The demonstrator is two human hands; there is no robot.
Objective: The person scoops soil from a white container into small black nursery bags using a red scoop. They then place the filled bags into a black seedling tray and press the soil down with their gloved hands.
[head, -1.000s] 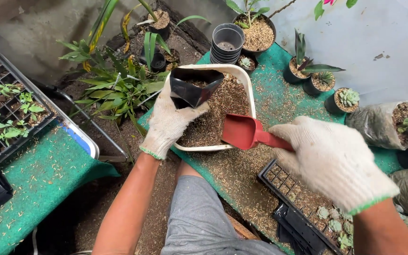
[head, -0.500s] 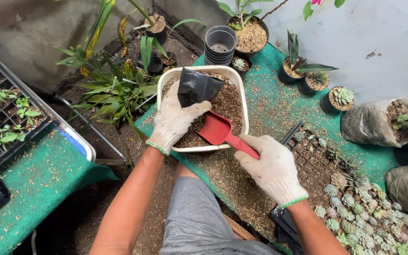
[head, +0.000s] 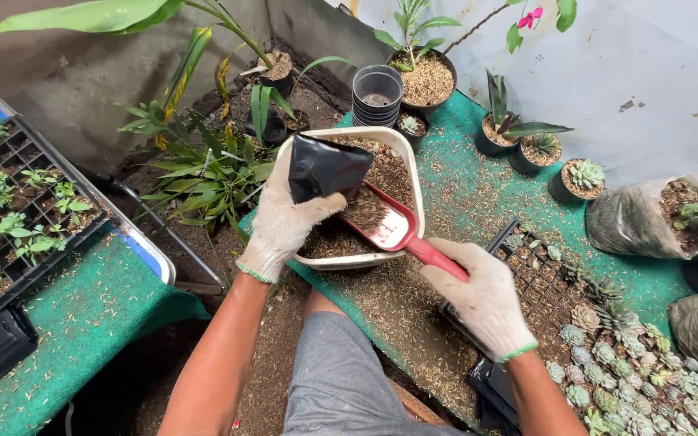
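My left hand [head: 282,220], in a white knit glove, holds a black plastic grow bag [head: 325,167] tilted over a cream tub [head: 413,173] of brown potting mix. In my right hand [head: 487,295], also gloved, is a red scoop [head: 388,223] held by its handle. The scoop carries a heap of mix and its tip touches the mouth of the bag. Both are above the middle of the tub, which rests on a green mat [head: 462,194].
A stack of black pots [head: 376,93] stands behind the tub. Potted plants [head: 514,125] line the back right. A black tray of small succulents [head: 607,355] lies at the right. A seedling tray [head: 18,218] sits at the left, leafy plants [head: 203,161] between. Soil-filled bags [head: 648,214] stand far right.
The red scoop dug into the tub's mix, came up loaded, and moved to the mouth of the black bag. My right hand shifted left towards the tub.
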